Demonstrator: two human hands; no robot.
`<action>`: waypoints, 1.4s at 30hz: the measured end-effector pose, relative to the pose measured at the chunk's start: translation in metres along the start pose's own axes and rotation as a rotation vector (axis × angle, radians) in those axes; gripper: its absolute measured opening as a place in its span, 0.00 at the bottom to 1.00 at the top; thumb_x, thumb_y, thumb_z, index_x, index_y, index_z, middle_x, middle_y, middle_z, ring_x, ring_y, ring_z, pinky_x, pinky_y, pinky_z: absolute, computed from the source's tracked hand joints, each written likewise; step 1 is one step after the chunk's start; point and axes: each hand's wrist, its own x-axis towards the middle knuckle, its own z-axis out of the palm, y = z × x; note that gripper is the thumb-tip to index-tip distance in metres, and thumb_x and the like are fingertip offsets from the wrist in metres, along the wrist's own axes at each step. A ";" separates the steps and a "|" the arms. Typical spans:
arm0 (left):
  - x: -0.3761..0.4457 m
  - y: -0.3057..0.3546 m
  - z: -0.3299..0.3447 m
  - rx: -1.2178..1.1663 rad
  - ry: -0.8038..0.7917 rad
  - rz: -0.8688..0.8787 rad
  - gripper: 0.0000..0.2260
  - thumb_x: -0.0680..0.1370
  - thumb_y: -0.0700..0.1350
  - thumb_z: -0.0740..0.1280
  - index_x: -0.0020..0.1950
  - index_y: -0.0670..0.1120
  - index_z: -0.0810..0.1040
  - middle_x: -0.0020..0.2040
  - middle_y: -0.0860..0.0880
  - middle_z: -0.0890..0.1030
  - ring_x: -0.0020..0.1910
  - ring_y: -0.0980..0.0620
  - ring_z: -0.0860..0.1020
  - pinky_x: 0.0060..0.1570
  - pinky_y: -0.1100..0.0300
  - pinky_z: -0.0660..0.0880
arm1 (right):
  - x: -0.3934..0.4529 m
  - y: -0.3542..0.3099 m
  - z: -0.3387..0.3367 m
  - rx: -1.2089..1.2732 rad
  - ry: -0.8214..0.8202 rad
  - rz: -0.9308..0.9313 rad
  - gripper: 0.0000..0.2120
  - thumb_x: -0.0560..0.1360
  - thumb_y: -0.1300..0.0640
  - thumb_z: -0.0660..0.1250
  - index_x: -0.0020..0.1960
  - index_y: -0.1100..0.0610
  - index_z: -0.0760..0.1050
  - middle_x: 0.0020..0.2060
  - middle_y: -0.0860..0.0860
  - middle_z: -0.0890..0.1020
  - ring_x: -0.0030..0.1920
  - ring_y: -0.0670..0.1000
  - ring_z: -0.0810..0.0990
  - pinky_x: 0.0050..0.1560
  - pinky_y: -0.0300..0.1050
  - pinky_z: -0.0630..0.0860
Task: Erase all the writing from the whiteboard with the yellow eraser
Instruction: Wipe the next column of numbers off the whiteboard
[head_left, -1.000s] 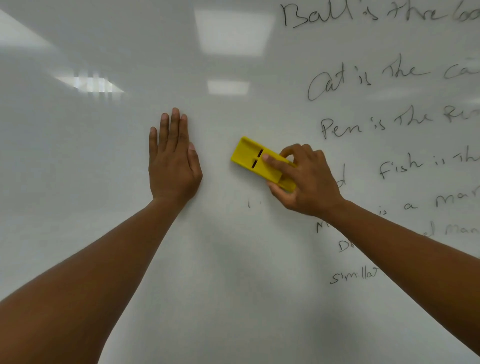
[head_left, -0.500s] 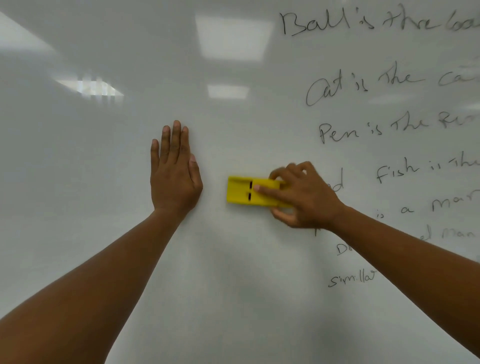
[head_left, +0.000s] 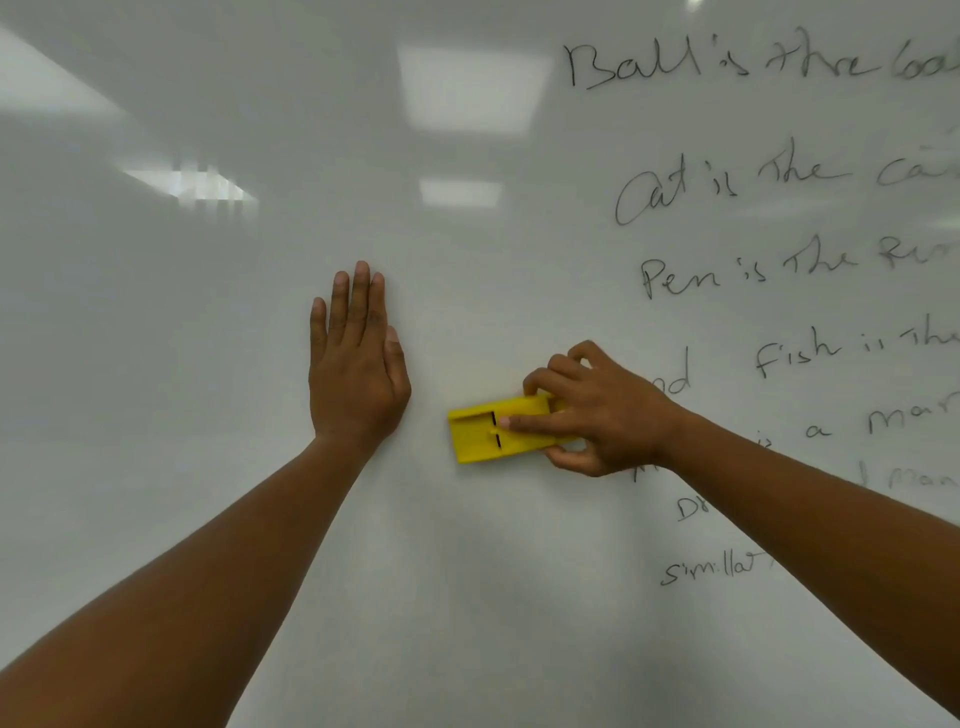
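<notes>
Lower now — yellow eraser (head_left: 498, 435) in right hand (head_left: 608, 415) on whiteboard (head_left: 208, 364)

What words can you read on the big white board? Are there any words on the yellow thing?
All on the whiteboard, each line cut off at the right edge:
"Ball is the"
"Cat is the"
"Pen is the"
"Fish is the"
"a man", start hidden by the right hand
"man", faint
"similar", roughly
Fragments "nd" and "D": too partial to read.
Yellow eraser: no words.
</notes>
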 end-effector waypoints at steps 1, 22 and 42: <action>-0.001 0.000 0.000 -0.003 -0.002 0.002 0.25 0.84 0.45 0.49 0.82 0.41 0.53 0.83 0.45 0.53 0.82 0.46 0.49 0.80 0.48 0.45 | 0.001 0.003 -0.002 -0.024 0.010 0.054 0.23 0.73 0.45 0.65 0.68 0.45 0.74 0.53 0.55 0.77 0.49 0.56 0.74 0.51 0.54 0.69; -0.010 0.000 -0.001 0.004 -0.018 -0.020 0.25 0.84 0.45 0.49 0.82 0.42 0.53 0.83 0.45 0.53 0.82 0.48 0.49 0.80 0.49 0.44 | -0.001 -0.002 -0.012 -0.053 -0.034 0.207 0.24 0.72 0.46 0.67 0.68 0.47 0.74 0.53 0.56 0.77 0.47 0.57 0.74 0.45 0.51 0.70; -0.020 0.011 -0.012 0.060 -0.137 -0.065 0.26 0.84 0.46 0.47 0.82 0.41 0.50 0.83 0.45 0.50 0.82 0.47 0.46 0.80 0.48 0.44 | 0.021 0.017 -0.029 -0.026 0.092 0.606 0.26 0.71 0.46 0.70 0.68 0.46 0.74 0.51 0.55 0.77 0.47 0.58 0.75 0.44 0.51 0.70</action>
